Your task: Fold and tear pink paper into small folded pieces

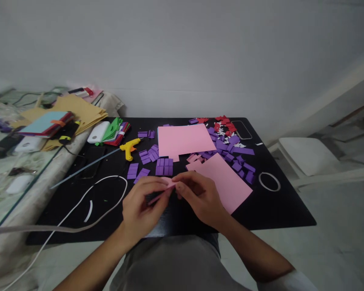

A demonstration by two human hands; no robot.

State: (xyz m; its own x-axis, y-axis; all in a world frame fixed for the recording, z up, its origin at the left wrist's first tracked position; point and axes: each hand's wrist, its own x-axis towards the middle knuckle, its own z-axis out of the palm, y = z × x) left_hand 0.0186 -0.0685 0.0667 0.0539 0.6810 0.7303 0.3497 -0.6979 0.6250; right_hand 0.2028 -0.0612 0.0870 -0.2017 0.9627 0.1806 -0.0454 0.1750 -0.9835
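Note:
A small strip of pink paper [158,197] is pinched between both hands above the front of the black table. My left hand [145,204] is closed on its left part, and my right hand [197,196] closes thumb and fingers on its right end. The fingers hide much of the strip. Just beyond them lie folded purple paper pieces [164,166] and a pink sheet [185,139]. Another pink sheet [229,184] lies partly behind my right hand, beside some small pink pieces [194,161].
A yellow glue gun [129,148] with a long glue stick lies at left, near a white cable [87,192]. Purple pieces [242,163], red scraps [226,123] and a white ring [269,181] occupy the right side. Colored paper bundles [113,131] sit at the back left.

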